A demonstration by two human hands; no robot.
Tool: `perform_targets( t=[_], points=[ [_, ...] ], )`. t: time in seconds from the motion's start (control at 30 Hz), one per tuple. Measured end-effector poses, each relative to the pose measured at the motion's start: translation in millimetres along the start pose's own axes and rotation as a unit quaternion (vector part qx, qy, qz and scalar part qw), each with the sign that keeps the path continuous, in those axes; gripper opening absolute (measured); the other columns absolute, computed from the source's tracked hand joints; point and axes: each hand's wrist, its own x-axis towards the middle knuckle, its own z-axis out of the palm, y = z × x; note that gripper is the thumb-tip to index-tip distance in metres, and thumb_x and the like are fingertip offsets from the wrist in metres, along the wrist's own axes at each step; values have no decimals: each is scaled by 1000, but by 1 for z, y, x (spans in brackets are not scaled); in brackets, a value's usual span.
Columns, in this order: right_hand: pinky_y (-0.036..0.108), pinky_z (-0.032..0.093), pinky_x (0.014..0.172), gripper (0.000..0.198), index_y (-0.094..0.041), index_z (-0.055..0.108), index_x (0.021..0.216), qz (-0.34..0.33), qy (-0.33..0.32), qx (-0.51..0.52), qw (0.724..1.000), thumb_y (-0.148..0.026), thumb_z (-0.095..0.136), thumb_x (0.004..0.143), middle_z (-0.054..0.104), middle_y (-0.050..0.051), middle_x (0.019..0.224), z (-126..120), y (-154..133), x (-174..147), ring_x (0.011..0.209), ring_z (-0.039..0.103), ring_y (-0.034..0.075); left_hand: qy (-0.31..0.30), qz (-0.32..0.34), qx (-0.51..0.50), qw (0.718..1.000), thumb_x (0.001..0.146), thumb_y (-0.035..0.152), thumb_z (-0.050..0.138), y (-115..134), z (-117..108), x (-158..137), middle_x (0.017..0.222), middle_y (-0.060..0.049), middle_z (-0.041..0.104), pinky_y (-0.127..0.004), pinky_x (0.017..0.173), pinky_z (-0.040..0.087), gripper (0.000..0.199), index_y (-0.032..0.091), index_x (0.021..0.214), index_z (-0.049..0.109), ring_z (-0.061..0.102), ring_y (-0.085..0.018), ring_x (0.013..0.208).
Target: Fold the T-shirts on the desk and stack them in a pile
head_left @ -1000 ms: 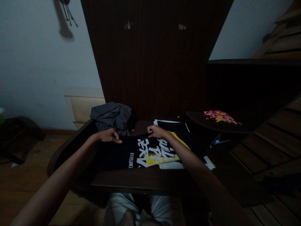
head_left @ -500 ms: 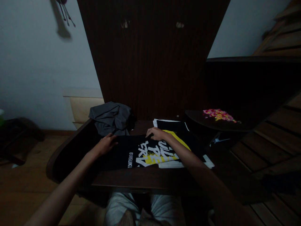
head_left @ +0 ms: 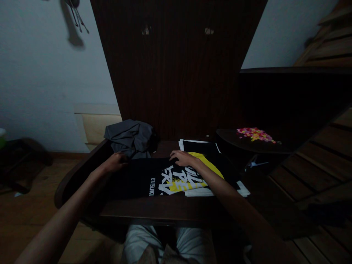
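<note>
A black T-shirt (head_left: 134,181) with white lettering and a yellow print lies spread across a dark wooden bench seat (head_left: 143,209). My left hand (head_left: 116,162) is at its far left part, fingers curled together on the dark cloth; the fingertips are hard to make out. Over the shirt's far edge, near the middle, rests my right hand (head_left: 182,158), its fingers apart and loosely bent on the fabric. White cloth (head_left: 199,192) shows from under the printed part, at the near side and at the right end.
Behind my left hand a crumpled grey cloth (head_left: 130,135) lies against the curved armrest (head_left: 64,189). Small pink, red and yellow pieces (head_left: 257,135) are heaped on a dark ledge at right. A tall dark wooden panel (head_left: 176,73) rises behind the bench.
My left hand has slid left and slightly away from me along the shirt, its fingers drawing closer together. My right hand stays nearly in place, its fingers now more stretched out.
</note>
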Motion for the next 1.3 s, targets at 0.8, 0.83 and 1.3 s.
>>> perform_targets(
  t=[0.8,0.83,1.3],
  points=[
    [37,45,93,37,-21,71,108,74,32,-20,997,-37,73,75,68,9,110,-40,31,-30,107,59,26,27,130,-50,990,89,44,43,28,21,-62,98,-8,71,-31,85,52,34,20,89,68,68,-21,91],
    [37,45,93,39,-20,70,110,85,43,-16,995,-40,72,76,68,9,112,-42,37,-36,108,59,27,27,117,-51,991,89,46,45,28,19,-64,97,-7,72,-32,84,53,35,20,92,67,68,-21,90],
    [31,46,77,25,-15,71,91,171,10,30,985,-36,66,79,67,9,95,-60,80,-78,86,61,22,52,37,-158,985,79,55,49,23,21,-63,99,-8,73,-35,89,50,40,22,90,68,67,-25,94]
  ],
)
